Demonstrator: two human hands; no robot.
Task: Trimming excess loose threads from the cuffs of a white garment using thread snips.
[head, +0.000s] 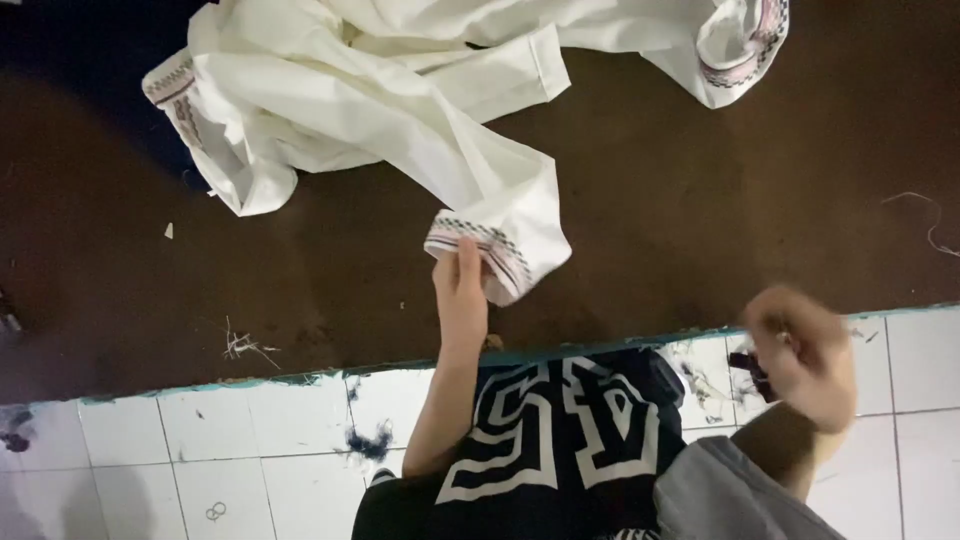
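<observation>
At the near edge of the dark brown surface, the left hand pinches the patterned cuff of a cream-white garment, thumb and fingers closed on the banded hem where the sleeve points toward the person. Beyond that cuff the garment lies crumpled and spread, its body bunched up and far from the hand, with a second patterned cuff off to the left and a third trimmed edge at the far right. Judged from this, the cloth is only taken hold of at one sleeve end; it is not smoothed, straightened or folded, and nearly all of the handling looks left to do.

Right of the held cuff and nearer the body, the right hand is motion-blurred above the white tiles. It looks curled, perhaps around something small and dark, but I cannot tell whether it grips anything.

Below the cuff, a black shirt with large white lettering fills the lower view. Loose thread scraps lie left of the cuff, dark smudges mark the tiles, and a pale thread lies far right. Nothing sits on the garment itself.
</observation>
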